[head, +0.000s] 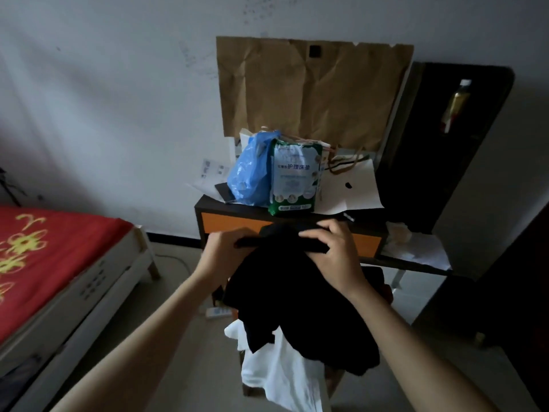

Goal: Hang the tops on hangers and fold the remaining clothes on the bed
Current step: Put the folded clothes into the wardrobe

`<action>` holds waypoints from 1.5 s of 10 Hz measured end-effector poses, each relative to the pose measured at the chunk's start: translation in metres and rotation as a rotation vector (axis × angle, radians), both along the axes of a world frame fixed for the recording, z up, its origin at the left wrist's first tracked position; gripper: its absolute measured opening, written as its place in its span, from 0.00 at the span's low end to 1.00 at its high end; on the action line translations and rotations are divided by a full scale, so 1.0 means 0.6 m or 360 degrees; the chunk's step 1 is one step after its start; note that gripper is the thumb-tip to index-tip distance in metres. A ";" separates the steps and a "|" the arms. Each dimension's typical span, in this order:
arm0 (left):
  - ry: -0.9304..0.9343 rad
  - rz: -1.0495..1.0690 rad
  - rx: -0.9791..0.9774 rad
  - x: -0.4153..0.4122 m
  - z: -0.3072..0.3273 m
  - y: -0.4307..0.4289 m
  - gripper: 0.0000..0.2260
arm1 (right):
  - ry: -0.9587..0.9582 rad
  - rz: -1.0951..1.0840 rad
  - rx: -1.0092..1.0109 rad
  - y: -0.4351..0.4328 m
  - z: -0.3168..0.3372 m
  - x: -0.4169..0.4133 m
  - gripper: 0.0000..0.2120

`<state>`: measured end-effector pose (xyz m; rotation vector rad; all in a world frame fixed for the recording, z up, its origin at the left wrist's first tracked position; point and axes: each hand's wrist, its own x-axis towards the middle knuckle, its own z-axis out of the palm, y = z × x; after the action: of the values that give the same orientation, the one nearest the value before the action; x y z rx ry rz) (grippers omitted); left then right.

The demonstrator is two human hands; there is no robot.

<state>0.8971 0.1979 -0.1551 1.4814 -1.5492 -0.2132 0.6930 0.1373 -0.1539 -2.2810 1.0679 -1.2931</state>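
Before the desk (219,223), the left hand (222,252) and right hand (331,258) are gripping a black top (297,307). White cloth (282,379) is hanging beneath it.

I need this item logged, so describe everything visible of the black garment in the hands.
The black garment is dark, matte, soft-looking fabric, bunched and creased, hanging loosely downward. Its top edge is pulled into a flat band between the left hand and the right hand, which both grip it. Its lower folds overlap a white garment beneath. It is held up in front of an orange-fronted desk. Its type cannot be told.
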 end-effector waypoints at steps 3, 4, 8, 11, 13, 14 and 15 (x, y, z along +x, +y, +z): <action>0.0085 0.0452 -0.0295 0.188 0.105 0.174 0.14 | -0.0040 0.0551 -0.0112 0.030 0.079 0.247 0.13; 0.0112 0.0748 -0.0210 0.285 0.089 0.275 0.24 | 0.0058 0.0834 -0.0061 0.084 0.058 0.387 0.14; 0.0107 0.1600 0.0023 0.693 0.063 0.661 0.06 | 0.0310 0.1661 0.0173 0.380 0.007 0.937 0.12; -0.0173 0.1998 -0.0045 0.841 0.123 0.844 0.04 | 0.0274 0.1931 0.0330 0.583 0.016 1.175 0.07; -0.0162 0.2138 0.0055 0.923 0.119 0.892 0.04 | 0.0370 0.2098 0.0620 0.637 0.015 1.287 0.05; -0.0120 0.2253 0.0145 0.981 0.114 0.914 0.05 | 0.0526 0.2205 0.0937 0.647 0.013 1.352 0.05; -0.0170 0.2392 0.0262 1.046 0.109 0.925 0.07 | 0.0572 0.2200 0.1079 0.661 0.002 1.436 0.06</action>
<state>1.5245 0.7531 -0.0898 2.3853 -0.1665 0.6334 1.5549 0.5340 -0.1525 -1.9168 -0.1643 0.0488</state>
